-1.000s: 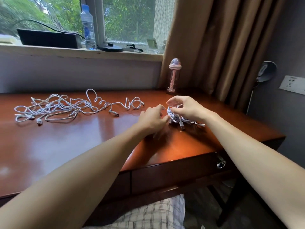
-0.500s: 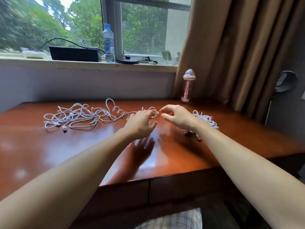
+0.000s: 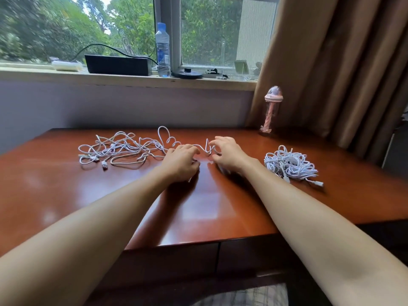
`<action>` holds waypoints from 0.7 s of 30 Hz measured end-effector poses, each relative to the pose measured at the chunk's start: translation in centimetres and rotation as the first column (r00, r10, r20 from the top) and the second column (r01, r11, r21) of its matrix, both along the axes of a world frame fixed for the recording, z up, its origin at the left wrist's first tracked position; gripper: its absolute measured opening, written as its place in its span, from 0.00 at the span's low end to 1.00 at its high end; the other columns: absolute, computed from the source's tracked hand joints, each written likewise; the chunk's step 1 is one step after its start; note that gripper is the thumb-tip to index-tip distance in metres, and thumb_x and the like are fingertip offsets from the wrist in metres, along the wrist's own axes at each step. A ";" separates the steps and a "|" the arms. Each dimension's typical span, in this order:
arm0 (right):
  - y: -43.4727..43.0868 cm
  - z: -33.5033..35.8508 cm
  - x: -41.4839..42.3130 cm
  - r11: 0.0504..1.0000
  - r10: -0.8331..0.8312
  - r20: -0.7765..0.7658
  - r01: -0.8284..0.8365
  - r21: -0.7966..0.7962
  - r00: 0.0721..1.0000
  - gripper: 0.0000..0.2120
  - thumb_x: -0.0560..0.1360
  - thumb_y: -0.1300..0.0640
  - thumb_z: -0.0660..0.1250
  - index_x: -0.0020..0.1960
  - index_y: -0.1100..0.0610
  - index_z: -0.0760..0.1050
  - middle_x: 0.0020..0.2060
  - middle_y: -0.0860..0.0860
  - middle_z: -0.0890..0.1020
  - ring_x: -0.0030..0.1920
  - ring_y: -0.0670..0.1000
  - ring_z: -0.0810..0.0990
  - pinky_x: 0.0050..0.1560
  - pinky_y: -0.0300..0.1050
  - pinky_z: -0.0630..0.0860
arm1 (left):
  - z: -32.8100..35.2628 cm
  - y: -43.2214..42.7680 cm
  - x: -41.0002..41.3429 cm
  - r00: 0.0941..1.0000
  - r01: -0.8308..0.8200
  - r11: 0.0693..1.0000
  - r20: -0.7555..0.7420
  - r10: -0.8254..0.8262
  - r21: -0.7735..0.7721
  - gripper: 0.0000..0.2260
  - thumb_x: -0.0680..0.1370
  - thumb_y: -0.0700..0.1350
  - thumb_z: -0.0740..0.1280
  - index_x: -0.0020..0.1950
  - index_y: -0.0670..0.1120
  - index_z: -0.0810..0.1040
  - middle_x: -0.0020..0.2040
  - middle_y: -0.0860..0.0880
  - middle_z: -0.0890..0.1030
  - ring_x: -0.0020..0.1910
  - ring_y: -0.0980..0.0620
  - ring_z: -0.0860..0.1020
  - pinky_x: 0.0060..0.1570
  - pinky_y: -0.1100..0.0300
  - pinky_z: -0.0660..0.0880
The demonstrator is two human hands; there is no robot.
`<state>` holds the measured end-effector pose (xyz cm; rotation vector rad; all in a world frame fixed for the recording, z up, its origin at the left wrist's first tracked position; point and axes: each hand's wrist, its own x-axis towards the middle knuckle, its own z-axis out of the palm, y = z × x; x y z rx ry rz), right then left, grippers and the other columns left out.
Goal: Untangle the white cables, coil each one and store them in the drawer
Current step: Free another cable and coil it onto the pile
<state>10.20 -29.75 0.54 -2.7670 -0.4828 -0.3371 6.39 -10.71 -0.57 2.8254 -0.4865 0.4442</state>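
Observation:
A loose tangle of white cables (image 3: 123,149) lies on the left half of the wooden desk (image 3: 198,208). One strand runs right from it to wavy loops (image 3: 207,149) in the middle. My left hand (image 3: 181,162) curls its fingers over that strand, and my right hand (image 3: 227,153) pinches the loops at its end. A coiled white cable bundle (image 3: 289,163) sits alone on the desk to the right of my right hand. The drawer front (image 3: 247,255) below the desk's near edge is closed.
A pink-capped clear bottle (image 3: 272,109) stands at the desk's back right by the brown curtain (image 3: 331,62). The window sill behind holds a black box (image 3: 118,65), a water bottle (image 3: 163,49) and small items. A wall runs along the desk's back.
Both hands left the coiled bundle on the right and moved left to the end of the tangled cable. The view has lifted and turned left.

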 end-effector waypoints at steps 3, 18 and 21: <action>-0.3 -0.5 0.4 1.000 0.001 -0.001 -0.001 -0.023 1.000 0.20 0.78 0.58 0.66 0.69 0.50 0.75 0.69 0.53 0.73 0.70 0.58 0.66 0.71 0.53 0.66 | -0.2 0.0 0.4 1.000 0.016 1.000 -0.008 -0.016 0.002 0.18 0.80 0.47 0.62 0.70 0.50 0.73 0.73 0.50 0.71 0.73 0.48 0.66 0.68 0.49 0.61; -1.8 0.4 0.5 1.000 -0.021 0.154 0.019 0.010 0.988 0.12 0.79 0.53 0.64 0.59 0.46 0.82 0.54 0.52 0.76 0.58 0.55 0.71 0.62 0.50 0.68 | 0.0 1.9 2.3 0.997 0.078 0.997 0.021 -0.078 -0.016 0.07 0.77 0.39 0.67 0.50 0.46 0.84 0.50 0.45 0.79 0.55 0.41 0.77 0.55 0.47 0.76; -0.7 0.8 0.2 0.998 -0.005 0.142 -0.003 0.055 0.990 0.11 0.78 0.51 0.66 0.57 0.44 0.82 0.53 0.48 0.75 0.60 0.52 0.69 0.62 0.48 0.66 | 0.6 1.7 1.8 0.990 0.059 0.998 0.130 -0.058 -0.004 0.07 0.78 0.43 0.68 0.53 0.50 0.84 0.52 0.48 0.84 0.55 0.42 0.79 0.54 0.51 0.75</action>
